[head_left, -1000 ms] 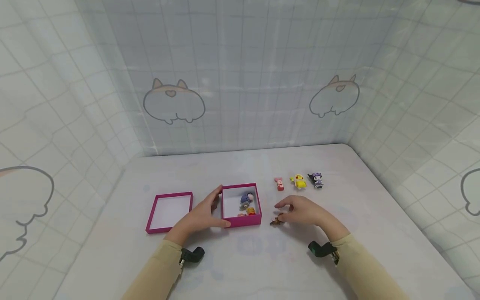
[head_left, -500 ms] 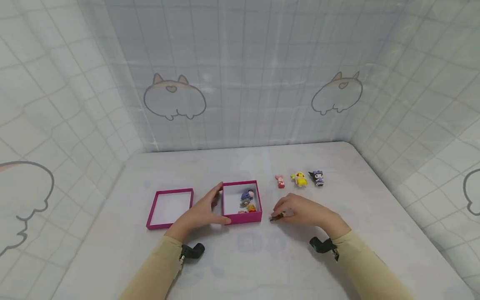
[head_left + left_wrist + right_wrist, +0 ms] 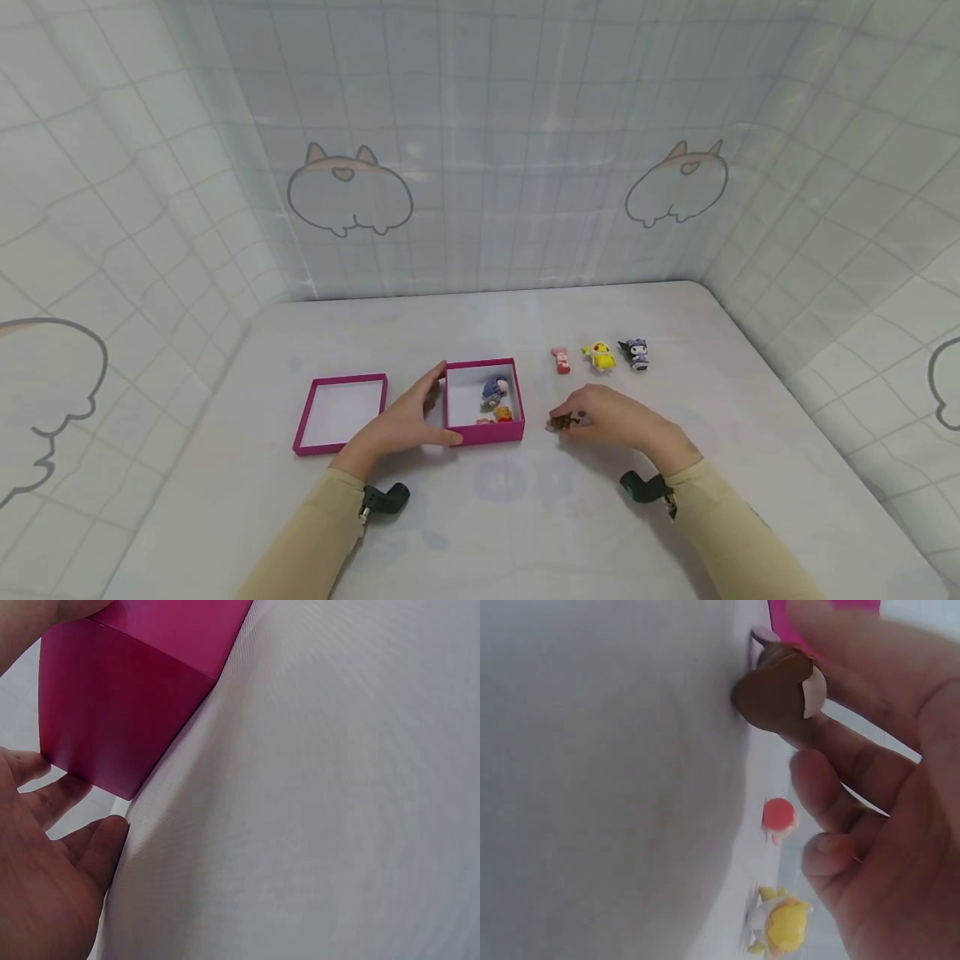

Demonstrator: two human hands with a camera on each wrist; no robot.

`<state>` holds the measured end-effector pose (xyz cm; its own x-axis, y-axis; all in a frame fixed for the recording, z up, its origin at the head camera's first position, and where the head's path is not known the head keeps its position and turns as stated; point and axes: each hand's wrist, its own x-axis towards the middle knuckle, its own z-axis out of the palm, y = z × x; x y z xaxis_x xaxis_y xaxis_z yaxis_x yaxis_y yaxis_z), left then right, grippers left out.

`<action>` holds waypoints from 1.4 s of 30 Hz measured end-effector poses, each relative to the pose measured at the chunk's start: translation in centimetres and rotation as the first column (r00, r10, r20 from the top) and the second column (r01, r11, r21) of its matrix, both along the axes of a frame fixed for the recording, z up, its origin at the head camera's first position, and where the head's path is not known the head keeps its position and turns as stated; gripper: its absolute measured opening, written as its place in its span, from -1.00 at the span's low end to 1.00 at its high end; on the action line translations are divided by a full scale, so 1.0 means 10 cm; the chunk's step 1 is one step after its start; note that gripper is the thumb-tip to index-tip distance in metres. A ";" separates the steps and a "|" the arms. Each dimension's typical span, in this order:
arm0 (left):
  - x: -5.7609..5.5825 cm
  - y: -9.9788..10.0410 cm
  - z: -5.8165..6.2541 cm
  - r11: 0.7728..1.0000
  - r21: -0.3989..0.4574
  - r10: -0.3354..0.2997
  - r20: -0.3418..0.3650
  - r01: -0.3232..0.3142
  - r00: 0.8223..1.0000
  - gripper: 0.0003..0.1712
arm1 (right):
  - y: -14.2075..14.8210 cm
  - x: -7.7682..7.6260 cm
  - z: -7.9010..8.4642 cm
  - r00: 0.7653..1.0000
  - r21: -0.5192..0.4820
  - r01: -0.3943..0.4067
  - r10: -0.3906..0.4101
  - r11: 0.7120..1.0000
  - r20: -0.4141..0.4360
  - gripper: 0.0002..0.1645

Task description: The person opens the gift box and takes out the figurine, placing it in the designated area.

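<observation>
My left hand (image 3: 397, 429) holds the left side of a magenta box (image 3: 491, 432), thumb at the front wall and fingers round the far left corner. In the left wrist view the fingertips meet the box's edge. Inside lie a blue donkey figurine (image 3: 494, 389), an orange-and-red one (image 3: 504, 414) and something pink, partly hidden by the front wall. To the right of the box, my right hand (image 3: 611, 418) pinches a small brown figurine (image 3: 776, 694) low over the table. Its pale side faces my palm in the right wrist view.
A magenta-rimmed lid (image 3: 345, 408) lies left of the box, partly behind my left hand. Beyond the right hand stand a pink-and-red figurine (image 3: 561, 361), a yellow one (image 3: 601, 357) and a purple-and-black one (image 3: 637, 354). A patterned curtain (image 3: 480, 167) surrounds the table.
My right fingers have closed round the brown figurine, which has shifted slightly right and away from me and turned a little. The left hand stays on the box.
</observation>
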<state>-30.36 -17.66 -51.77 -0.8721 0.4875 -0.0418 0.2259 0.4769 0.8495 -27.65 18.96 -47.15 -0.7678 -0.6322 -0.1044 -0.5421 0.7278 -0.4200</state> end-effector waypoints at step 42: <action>0.08 0.02 0.12 0.999 0.038 -0.024 0.037 0.022 0.999 0.43 | 0.14 -0.09 -0.11 0.983 -0.042 -0.026 0.033 0.999 0.181 -0.45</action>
<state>-29.58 -17.50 -50.52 -0.8589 0.5092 -0.0551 0.2045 0.4396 0.8746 -28.53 20.32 -48.24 -0.7195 -0.6605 -0.2147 -0.4753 0.6937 -0.5412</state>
